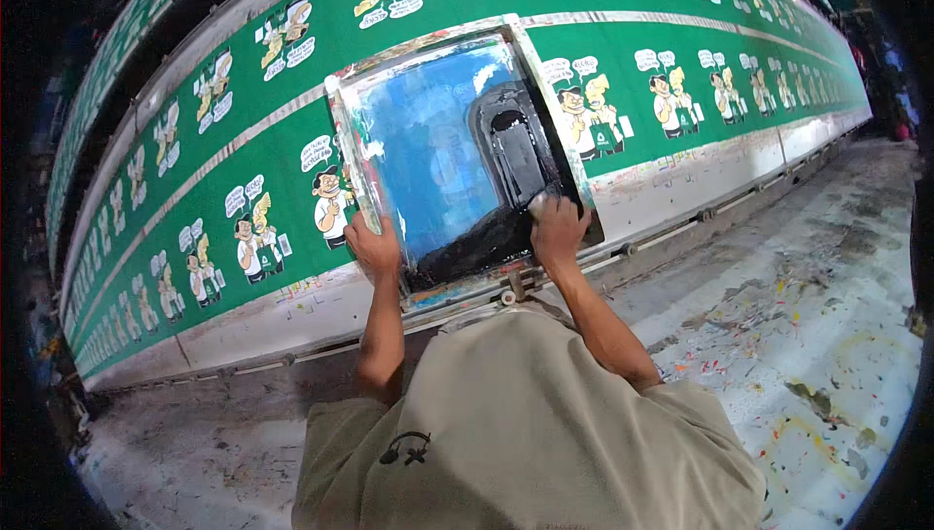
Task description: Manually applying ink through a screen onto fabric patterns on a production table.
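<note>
Along the near side of a long worktop (739,155), a framed printing screen (423,141) is lying over green printed sheeting (292,165). Between seven and eight o'clock on its rim, the left hand (377,246) is clasping the frame, the fingers curling over its edge. Near four o'clock, the right hand (558,230) is forming a narrow, curled grip over the black ink (472,246); what it may be holding cannot be told, the grasp being hidden. Ink is coating the screen toward six o'clock, and a glossy, oblong dark patch (526,165) is reaching toward one o'clock. Spreading ink over the screen appears to be the step in hand; the next move is probably calling for a steady frame and even pressure.
</note>
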Demonstrator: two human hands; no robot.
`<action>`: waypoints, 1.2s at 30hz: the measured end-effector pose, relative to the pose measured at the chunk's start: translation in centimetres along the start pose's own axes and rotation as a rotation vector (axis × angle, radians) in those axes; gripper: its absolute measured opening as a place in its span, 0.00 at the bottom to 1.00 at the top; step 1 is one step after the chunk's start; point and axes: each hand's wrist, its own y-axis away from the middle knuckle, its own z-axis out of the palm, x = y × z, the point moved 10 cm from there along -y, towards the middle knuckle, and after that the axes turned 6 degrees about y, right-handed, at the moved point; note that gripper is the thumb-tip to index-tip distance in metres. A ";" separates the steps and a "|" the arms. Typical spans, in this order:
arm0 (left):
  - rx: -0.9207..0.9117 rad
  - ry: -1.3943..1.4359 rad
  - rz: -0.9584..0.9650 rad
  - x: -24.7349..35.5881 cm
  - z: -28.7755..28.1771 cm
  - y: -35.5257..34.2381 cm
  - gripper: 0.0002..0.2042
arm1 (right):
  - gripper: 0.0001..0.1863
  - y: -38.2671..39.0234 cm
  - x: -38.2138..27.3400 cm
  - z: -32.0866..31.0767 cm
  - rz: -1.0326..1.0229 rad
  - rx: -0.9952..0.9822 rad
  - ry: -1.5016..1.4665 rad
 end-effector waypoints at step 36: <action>0.060 0.451 0.085 19.6 14.0 3.5 0.20 | 0.18 -18.4 33.3 8.4 0.402 -0.064 -0.846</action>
